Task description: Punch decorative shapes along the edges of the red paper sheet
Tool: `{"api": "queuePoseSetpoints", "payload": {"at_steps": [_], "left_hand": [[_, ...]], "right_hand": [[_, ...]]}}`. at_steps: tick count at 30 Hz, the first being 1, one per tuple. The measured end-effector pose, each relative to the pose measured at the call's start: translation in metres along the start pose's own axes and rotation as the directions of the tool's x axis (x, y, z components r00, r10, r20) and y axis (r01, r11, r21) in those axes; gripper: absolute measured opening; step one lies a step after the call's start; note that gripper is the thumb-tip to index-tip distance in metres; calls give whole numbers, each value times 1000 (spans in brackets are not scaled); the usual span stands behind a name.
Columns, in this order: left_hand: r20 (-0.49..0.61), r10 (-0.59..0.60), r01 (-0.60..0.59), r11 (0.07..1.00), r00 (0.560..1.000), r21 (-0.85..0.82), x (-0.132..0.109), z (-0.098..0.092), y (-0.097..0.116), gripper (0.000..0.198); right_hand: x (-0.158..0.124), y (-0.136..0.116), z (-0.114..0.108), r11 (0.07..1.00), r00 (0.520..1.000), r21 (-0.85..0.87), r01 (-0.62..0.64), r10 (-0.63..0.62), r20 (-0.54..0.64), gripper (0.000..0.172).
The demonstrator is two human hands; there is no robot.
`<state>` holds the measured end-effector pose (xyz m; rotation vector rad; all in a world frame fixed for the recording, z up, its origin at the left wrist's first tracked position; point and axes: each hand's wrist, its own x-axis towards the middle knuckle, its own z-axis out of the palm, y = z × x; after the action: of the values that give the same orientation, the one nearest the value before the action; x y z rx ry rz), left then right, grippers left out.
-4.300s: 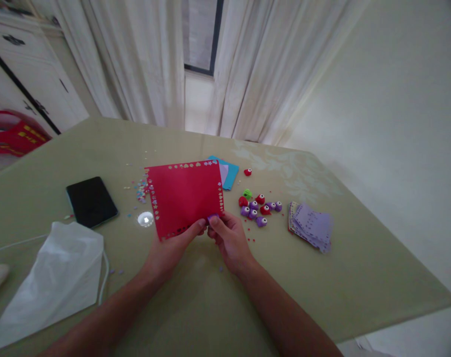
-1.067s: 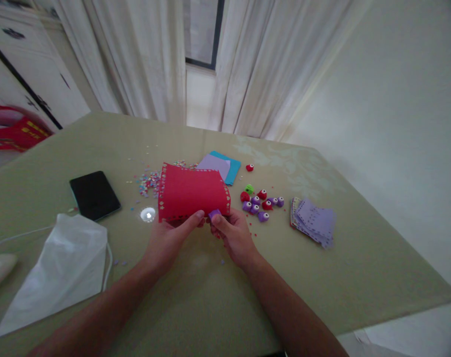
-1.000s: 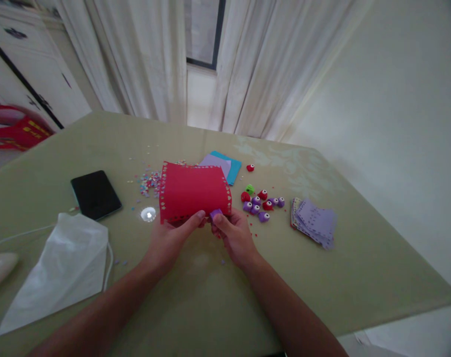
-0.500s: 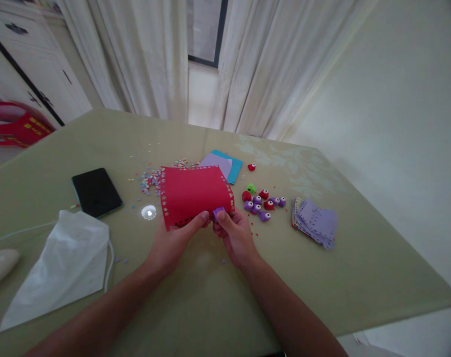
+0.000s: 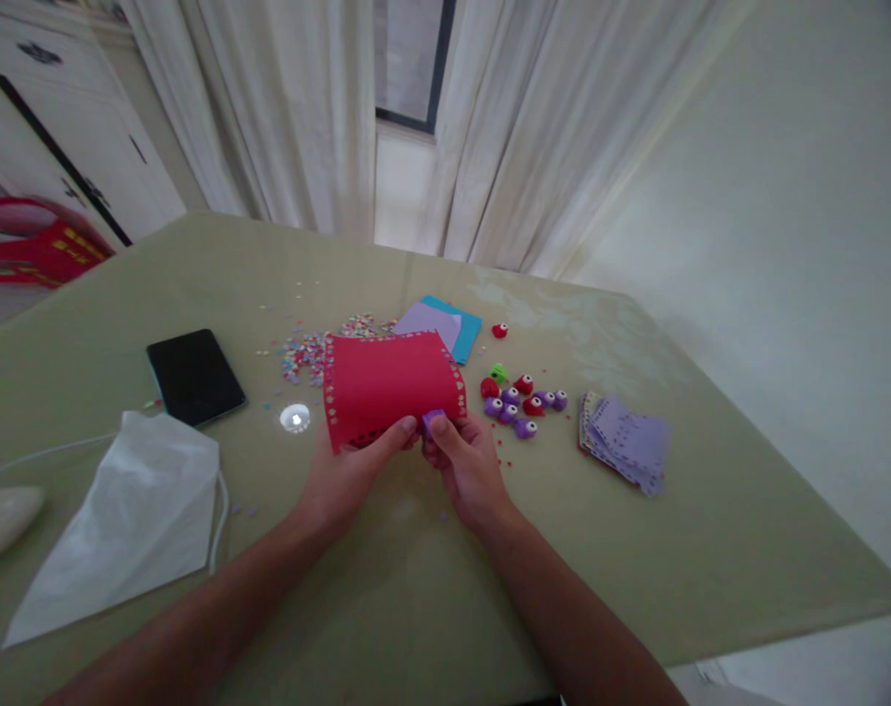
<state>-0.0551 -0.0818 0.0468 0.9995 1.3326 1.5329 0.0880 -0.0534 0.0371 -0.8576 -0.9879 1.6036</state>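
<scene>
A sheet of red paper [image 5: 390, 378], with small shapes punched along its edges, is held up above the table. My left hand [image 5: 346, 480] is closed on its near left part, thumb on top. My right hand [image 5: 474, 471] grips a small purple craft punch [image 5: 431, 422] at the paper's near edge, the thumb pressed on it. The underside of the punch and most fingers are hidden. Right of my hands lie several red and purple punches [image 5: 510, 412] and a green one [image 5: 498, 373]. Punched paper bits [image 5: 305, 355] are scattered behind the sheet on the left.
Lilac and blue sheets [image 5: 469, 338] lie behind the red paper. A stack of punched lilac papers [image 5: 628, 441] rests on the right. On the left are a black phone or tablet [image 5: 195, 378], a white cloth bag [image 5: 136, 520] and a white mouse-like object [image 5: 4, 520] with a cord.
Both hands keep their hold on the red paper and the purple punch. The whole view has shifted very slightly; nothing else has visibly moved.
</scene>
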Motion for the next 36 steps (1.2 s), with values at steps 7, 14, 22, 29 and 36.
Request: {"api": "queuePoseSetpoints", "payload": {"at_steps": [7, 14, 22, 29, 36], "left_hand": [[3, 8, -8, 1000, 1000, -8, 1, 1, 0, 21], [6, -1, 1, 1000, 1000, -26, 0, 1, -5, 21], [-10, -20, 20, 1000, 1000, -16, 1, -1, 1, 24], [-48, -30, 32, 999, 998, 25, 5, -7, -3, 28], [264, -142, 114, 987, 954, 116, 13, -17, 4, 29]], "right_hand": [[1, 2, -1, 999, 1000, -27, 25, -25, -9, 48], [1, 3, -2, 999, 1000, -47, 27, -27, -13, 45], [0, 4, 0, 999, 1000, -39, 7, -8, -9, 47], [18, -17, -25, 952, 972, 277, 132, -68, -227, 47], [27, -28, -42, 972, 999, 237, -4, 16, -46, 56]]}}
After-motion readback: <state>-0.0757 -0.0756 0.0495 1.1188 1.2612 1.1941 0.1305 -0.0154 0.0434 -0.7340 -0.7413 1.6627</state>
